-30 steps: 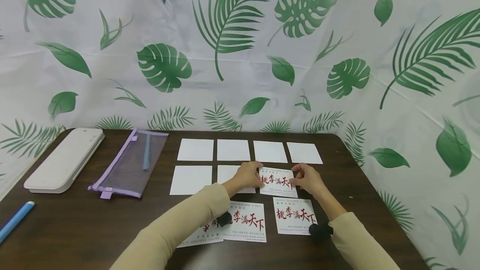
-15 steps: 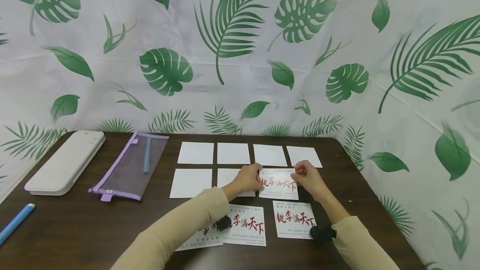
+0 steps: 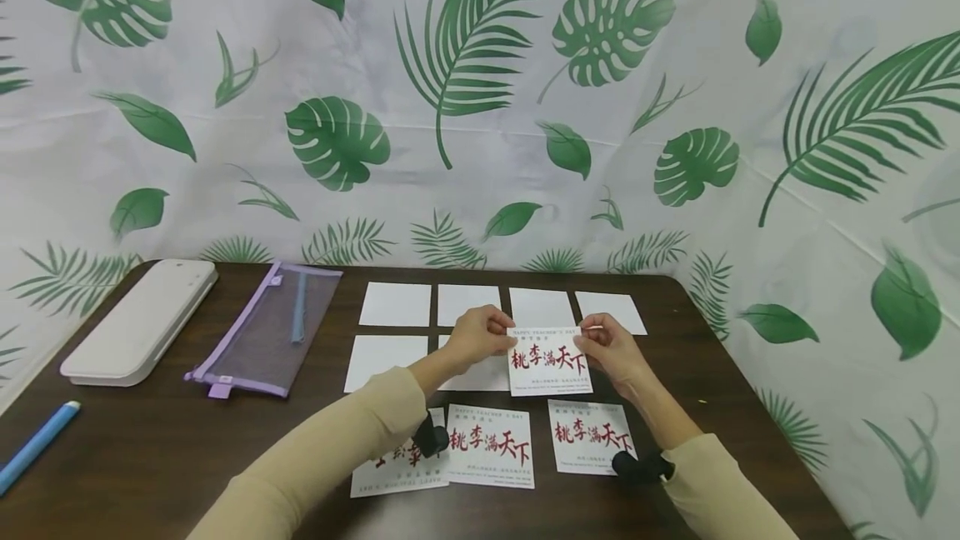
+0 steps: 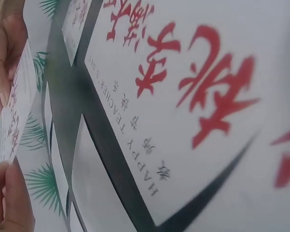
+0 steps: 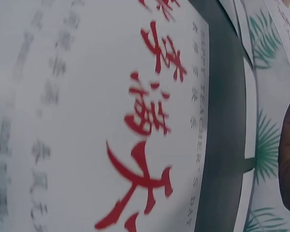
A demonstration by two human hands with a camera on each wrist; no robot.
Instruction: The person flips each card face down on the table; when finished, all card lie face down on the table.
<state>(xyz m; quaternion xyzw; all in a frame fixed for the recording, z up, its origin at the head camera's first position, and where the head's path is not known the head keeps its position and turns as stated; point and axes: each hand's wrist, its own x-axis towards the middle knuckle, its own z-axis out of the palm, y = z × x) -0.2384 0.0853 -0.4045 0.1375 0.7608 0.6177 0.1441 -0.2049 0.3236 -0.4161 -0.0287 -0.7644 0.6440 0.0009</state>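
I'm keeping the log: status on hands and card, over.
Left hand, right hand: pinching opposite edges of one printed card. Card held above the table, red lettering showing. Nothing seen blocking either hand.

Red-lettered white card [image 3: 550, 362], aloft and tilted

A dark wood-grain counter [image 3: 187, 457] carries, on its left side, a white oblong case [image 3: 138, 323], a purple-edged mesh pouch [image 3: 262, 348] and a blue pen-like stick [image 3: 37, 450]. Further right lie plain white cards [image 3: 396, 304], four behind two; nearer the front are three printed cards [image 3: 491, 447] with red characters.
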